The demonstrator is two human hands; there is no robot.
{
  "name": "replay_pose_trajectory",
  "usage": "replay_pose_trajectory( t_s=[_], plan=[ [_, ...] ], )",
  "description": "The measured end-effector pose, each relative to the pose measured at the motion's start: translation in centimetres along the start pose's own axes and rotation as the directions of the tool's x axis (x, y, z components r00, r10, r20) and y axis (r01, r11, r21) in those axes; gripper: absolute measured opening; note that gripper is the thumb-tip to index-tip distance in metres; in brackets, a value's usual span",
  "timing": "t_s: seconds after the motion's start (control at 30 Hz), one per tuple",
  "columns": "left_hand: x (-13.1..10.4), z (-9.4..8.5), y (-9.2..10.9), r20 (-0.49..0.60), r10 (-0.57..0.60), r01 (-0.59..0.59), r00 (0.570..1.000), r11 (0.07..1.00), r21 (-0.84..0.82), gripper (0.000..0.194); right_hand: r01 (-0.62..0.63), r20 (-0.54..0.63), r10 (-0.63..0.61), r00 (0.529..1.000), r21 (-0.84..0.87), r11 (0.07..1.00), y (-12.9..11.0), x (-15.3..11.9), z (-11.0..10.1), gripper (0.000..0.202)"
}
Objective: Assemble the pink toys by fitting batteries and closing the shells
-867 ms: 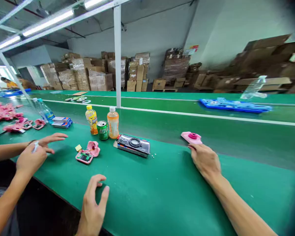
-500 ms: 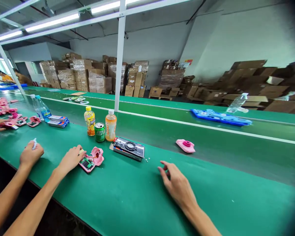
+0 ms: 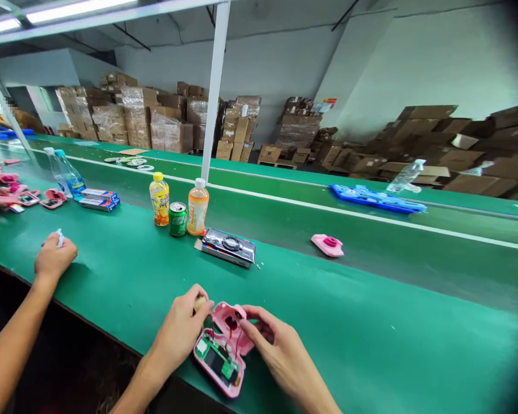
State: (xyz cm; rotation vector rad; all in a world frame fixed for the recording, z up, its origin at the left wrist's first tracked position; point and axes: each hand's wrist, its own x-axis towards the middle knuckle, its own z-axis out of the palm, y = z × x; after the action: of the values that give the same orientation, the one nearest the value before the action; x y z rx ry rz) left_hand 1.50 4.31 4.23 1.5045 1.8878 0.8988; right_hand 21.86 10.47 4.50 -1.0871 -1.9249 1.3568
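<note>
An opened pink plastic housing lies near the front edge of the bench, its green circuit board facing up and thin wires running to the raised half. My left hand is at its left side, fingers pinched round a small pale yellow piece whose kind I cannot make out. With thumb and fingers, my right hand grips the housing's raised half from the right. Part of that half is hidden behind my fingers.
Beyond my hands lie a boxed black item, a green can, a yellow-capped bottle and an orange bottle. A pink shell rests farther right. At left, a co-worker's hand holds something whitish.
My left hand and the open housing have moved right and nearer to me. My right hand came in from the right and took hold of the raised half.
</note>
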Motion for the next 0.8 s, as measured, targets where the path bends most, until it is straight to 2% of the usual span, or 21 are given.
replay_pose_trajectory(
  t_s=[0.07,0.13,0.2,0.27,0.3,0.37,0.43,0.6,0.8],
  plan=[
    [-0.6,0.5,-0.5,-0.032,-0.022,0.012,0.999,0.958,-0.285,0.025,0.039,-0.074,-0.046,0.996,-0.093,0.995,-1.3,-0.5,-1.1,0.037],
    [-0.9,0.8,-1.0,-0.022,-0.049,0.03,0.999,0.839,-0.544,0.044,0.134,-0.188,-0.185,0.965,-0.256,0.957,-2.6,-0.6,-1.4,0.027],
    [-1.2,0.8,-1.4,0.057,-0.047,0.073,0.997,0.763,-0.643,0.063,0.264,-0.191,-0.365,0.911,-0.41,0.873,-3.9,-0.4,-0.8,0.024],
    [-1.5,0.6,-1.5,0.112,-0.026,0.092,0.993,0.765,-0.637,0.065,0.386,-0.046,-0.478,0.877,-0.525,0.758,-4.9,0.2,0.8,0.023],
    [-1.6,0.4,-1.5,0.12,-0.006,0.08,0.993,0.778,-0.624,0.061,0.428,0.051,-0.491,0.869,-0.573,0.698,-5.2,0.7,1.7,0.022],
    [-1.8,0.1,-1.5,0.112,0.03,0.045,0.993,0.793,-0.607,0.053,0.482,0.222,-0.458,0.861,-0.643,0.595,-5.6,1.5,3.3,0.017],
    [-2.0,-0.1,-1.7,0.104,0.035,0.036,0.994,0.789,-0.613,0.051,0.516,0.32,-0.418,0.85,-0.664,0.541,-5.8,2.2,4.2,0.015],
    [-2.2,0.3,-2.5,0.144,0.026,0.071,0.989,0.774,-0.629,0.049,0.533,0.391,-0.365,0.845,-0.673,0.514,-6.5,2.7,4.2,0.008],
    [-2.5,0.6,-2.3,0.133,0.103,-0.016,0.986,0.843,-0.538,0.035,0.548,0.447,-0.317,0.837,-0.691,0.472,-7.2,3.3,3.1,0.008]
  ],
)
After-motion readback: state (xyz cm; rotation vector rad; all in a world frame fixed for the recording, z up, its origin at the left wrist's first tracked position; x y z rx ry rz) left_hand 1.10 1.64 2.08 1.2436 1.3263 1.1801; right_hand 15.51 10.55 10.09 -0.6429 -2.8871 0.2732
